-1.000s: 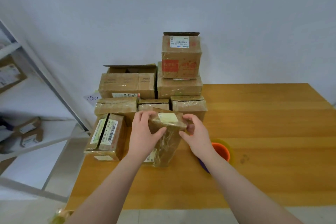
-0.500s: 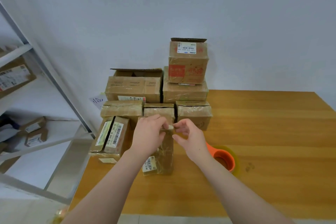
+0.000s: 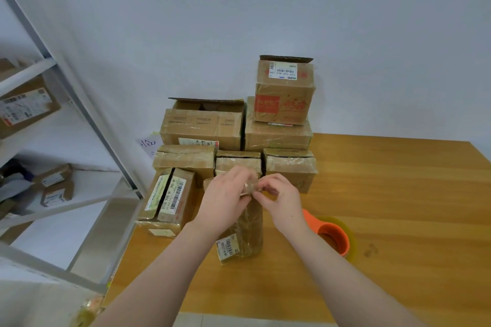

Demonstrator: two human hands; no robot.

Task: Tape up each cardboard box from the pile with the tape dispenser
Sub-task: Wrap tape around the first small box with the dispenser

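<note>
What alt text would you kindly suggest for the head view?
The left hand and right hand pinch the top of an upright cardboard box on a wooden table; a pile of boxes stands behind, an orange tape dispenser beside it.

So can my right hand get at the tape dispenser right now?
Probably yes: the dispenser lies on the table just beside the right hand, nothing between them. That hand would first have to release the box it pinches.

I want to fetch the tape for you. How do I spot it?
Look at the wooden table, right of the box pile. Just past the right hand lies the tape dispenser. It is the only orange ring; its neighbours are brown boxes.
</note>
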